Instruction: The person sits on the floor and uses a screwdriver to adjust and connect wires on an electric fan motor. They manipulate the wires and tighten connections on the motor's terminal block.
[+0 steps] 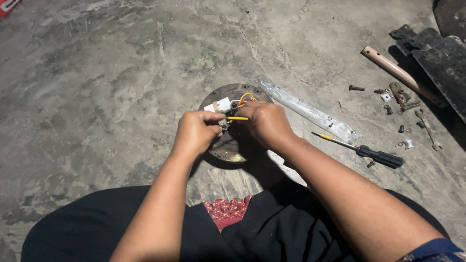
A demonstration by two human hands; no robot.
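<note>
In the head view, a round metal motor housing [228, 150] is seen lying on the concrete floor [107, 97], just in front of the person's crossed legs. Both hands are held above the housing and meet over its middle. The fingers of the left hand [196, 131] are pressed together around a small dark part [224, 124], which is pinched at their tips. The fingers of the right hand [264, 123] are curled and closed on a yellow wire [237, 118], which runs level between the two hands. More coloured wires [245, 98] and a white connector block [218, 105] are seen at the far rim of the housing. A long clear plastic bag [310, 112] lies just beside the housing's right edge, and a screwdriver with a black handle [374, 155] lies near the right forearm. Further right, small screws and brackets [395, 97] are scattered, with a beige tube [398, 73] and dark fan blades [444, 63] at the picture's edge. To the left of the housing, wide bare floor is left open.
</note>
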